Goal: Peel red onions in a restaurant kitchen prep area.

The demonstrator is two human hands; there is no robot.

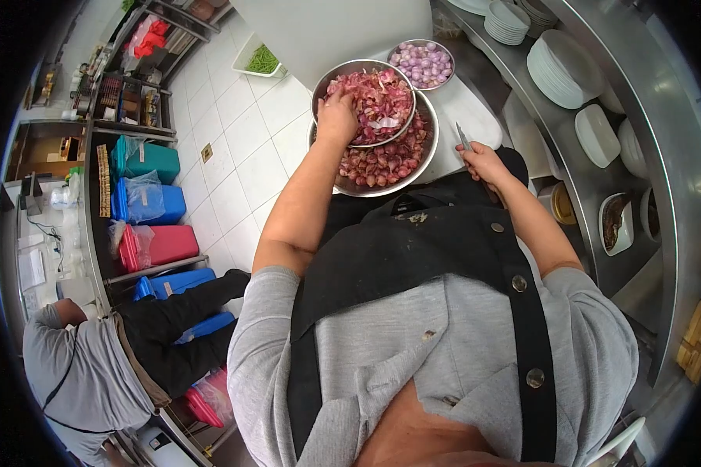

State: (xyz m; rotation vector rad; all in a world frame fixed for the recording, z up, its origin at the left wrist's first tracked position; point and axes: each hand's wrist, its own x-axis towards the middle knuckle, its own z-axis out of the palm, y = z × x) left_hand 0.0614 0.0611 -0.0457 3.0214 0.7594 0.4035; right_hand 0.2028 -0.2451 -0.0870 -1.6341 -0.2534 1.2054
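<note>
My left hand (337,118) rests at the left side of a steel bowl (314,96) heaped with papery red shallot skins (380,96). Its fingertips are down among the skins, so what they touch or hold is hidden. That bowl sits on top of a wider steel bowl (431,157), which holds unpeeled red shallots (380,166). In my right hand (483,163) is a small knife (462,137), its blade pointing up and away from me. Behind the skins, a smaller steel bowl (451,58) contains peeled purple shallots (423,63).
A white board-like surface (470,119) lies beneath the bowls. Steel shelving (610,192) with stacked white plates (561,70) runs along the right. Green beans (263,59) fill a white basket on the tiled floor (233,146). Another person (87,373) stands at the left near colored bins (158,248).
</note>
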